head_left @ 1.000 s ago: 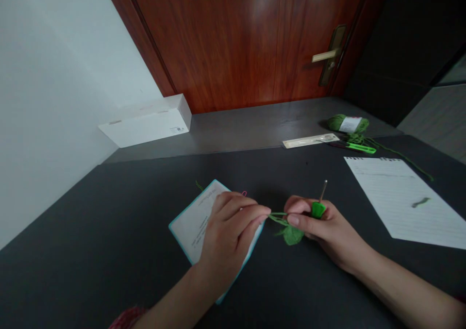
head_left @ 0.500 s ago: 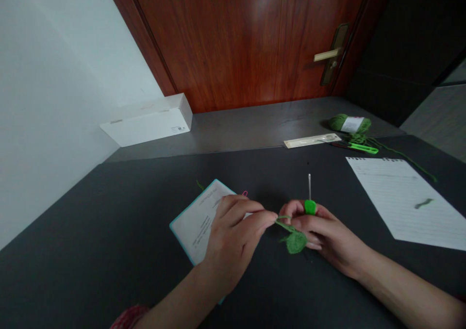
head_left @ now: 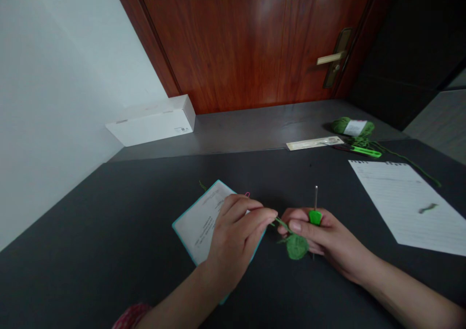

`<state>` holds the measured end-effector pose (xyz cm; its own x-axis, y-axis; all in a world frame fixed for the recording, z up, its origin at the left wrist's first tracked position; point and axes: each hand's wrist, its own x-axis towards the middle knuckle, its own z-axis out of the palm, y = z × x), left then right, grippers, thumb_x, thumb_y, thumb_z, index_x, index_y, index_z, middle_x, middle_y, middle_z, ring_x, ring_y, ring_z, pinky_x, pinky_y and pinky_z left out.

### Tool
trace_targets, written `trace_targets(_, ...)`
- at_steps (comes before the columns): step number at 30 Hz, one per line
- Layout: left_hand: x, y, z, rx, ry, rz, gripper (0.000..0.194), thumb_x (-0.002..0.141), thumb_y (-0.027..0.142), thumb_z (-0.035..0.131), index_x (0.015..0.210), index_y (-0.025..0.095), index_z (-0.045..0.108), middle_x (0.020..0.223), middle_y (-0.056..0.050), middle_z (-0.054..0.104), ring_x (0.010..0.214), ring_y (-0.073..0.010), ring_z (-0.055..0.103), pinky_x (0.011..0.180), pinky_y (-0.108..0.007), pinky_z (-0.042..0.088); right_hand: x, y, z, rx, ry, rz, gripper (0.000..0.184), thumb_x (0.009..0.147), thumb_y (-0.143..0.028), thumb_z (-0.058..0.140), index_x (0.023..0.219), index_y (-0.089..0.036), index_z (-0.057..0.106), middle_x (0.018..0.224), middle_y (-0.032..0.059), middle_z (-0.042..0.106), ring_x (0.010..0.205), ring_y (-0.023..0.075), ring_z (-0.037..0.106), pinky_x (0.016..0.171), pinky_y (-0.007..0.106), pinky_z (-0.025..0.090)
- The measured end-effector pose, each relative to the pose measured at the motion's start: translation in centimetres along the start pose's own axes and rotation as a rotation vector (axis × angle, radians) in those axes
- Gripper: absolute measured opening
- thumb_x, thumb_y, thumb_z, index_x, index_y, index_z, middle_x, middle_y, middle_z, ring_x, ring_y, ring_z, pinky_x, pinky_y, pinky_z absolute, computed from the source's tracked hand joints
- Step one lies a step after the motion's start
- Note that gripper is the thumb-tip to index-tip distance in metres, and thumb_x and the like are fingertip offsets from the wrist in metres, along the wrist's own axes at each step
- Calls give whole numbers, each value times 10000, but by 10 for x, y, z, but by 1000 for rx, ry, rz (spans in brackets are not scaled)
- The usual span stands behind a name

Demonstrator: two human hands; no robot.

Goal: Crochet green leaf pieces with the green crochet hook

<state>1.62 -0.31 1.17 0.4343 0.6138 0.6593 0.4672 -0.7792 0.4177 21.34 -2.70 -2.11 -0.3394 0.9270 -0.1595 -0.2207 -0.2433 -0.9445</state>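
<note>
Your left hand (head_left: 236, 237) is pinched closed, thumb and fingertips together on a green yarn strand (head_left: 282, 223), and it sits over a white booklet with a teal edge (head_left: 198, 227). Your right hand (head_left: 320, 234) is curled shut around the green handle of a crochet hook (head_left: 315, 217), whose metal shaft points up past your fingers. The green crocheted piece (head_left: 297, 247) hangs just below the strand, between your hands and touching the right one. A small pink loop (head_left: 247, 194) lies just past the booklet's far edge. To the right, a sheet of lined notepaper (head_left: 400, 203) lies on the dark bench (head_left: 91, 212), with a scrap of green yarn (head_left: 427, 208) on it. Farther off, on a grey ledge (head_left: 247, 125), are a green yarn ball with a white band (head_left: 352, 127), a long flat packet (head_left: 315, 143) and a slim green-handled tool (head_left: 366, 151). A loose strand (head_left: 411, 164) trails from the ball across the bench. A white box (head_left: 153, 123) sits against the wall, left of a wooden door (head_left: 236, 38).
</note>
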Motion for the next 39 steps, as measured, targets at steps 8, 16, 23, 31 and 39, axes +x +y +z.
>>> trace_targets(8,0,3,1,65,66,39,197,883,97,572,978,208,704,818,-15,662,788,-146,588,771,-303,517,0,0,0,29,-38,66,272,743,-413,781,782,-163,681,642,-31,511,492,59,262,435,232,120)
trace_targets(16,-5,6,2,44,109,-35,214,866,111,614,1048,205,677,874,-27,676,786,-132,641,758,-277,537,0,-2,2,16,55,35,209,733,-369,790,812,-188,722,590,-54,477,483,62,298,442,208,215)
trace_targets(23,-4,7,0,-36,134,-16,218,843,87,641,1029,192,681,870,-32,676,799,-134,643,733,-262,534,1,-3,1,-53,108,-61,186,767,-377,758,809,-196,748,731,-2,595,673,126,488,611,242,370)
trace_targets(31,-5,8,-2,-90,143,13,292,821,44,641,1056,216,656,873,-24,673,788,-136,634,719,-274,532,1,-6,7,-94,196,-155,175,741,-366,785,776,-197,758,737,21,624,688,157,524,631,268,403)
trace_targets(39,-3,1,2,-7,2,-126,202,842,123,640,1016,210,697,866,-32,696,780,-152,646,735,-296,536,2,-3,5,61,273,-130,211,789,-405,737,830,-201,701,690,-8,555,620,130,494,554,233,392)
